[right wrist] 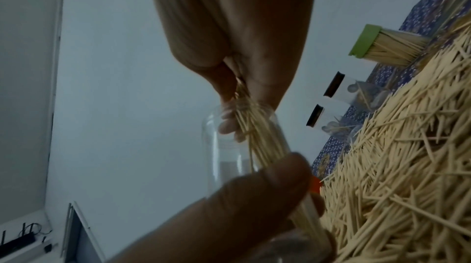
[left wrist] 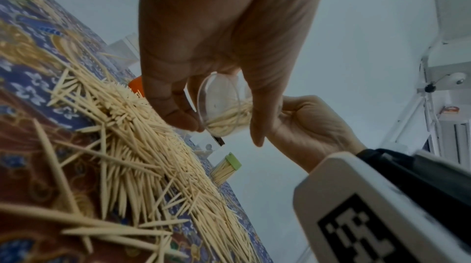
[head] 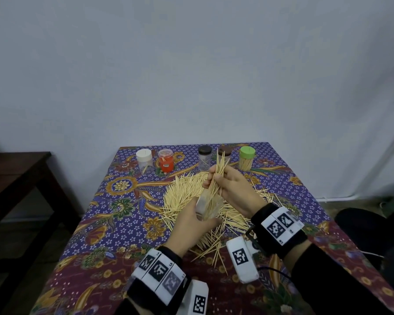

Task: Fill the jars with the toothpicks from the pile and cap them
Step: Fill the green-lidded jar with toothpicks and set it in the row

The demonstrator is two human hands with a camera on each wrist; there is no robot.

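Seeing my left hand (head: 191,226) gripping clear jar (head: 208,206) tilted above toothpick pile (head: 182,192); right hand (head: 231,187) pinching toothpick bundle (head: 217,176), lower ends inside jar mouth. Green-lidded jar (head: 246,160) full, far edge.

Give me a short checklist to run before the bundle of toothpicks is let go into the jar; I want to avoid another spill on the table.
1. Left hand grips the clear jar firmly: ok, fingers wrapped round its lower part.
2. Jar mouth open, no cap: ok.
3. Lower ends of the toothpick bundle already inside the mouth: ok, shown by the right wrist view.
4. Right hand pinches the bundle together: ok, though the upper ends fan out.
5. Jar tilted toward the bundle: ok.
6. Room left in the jar: ok, only some toothpicks lie inside.
7. Cap for this jar within reach: cannot tell.
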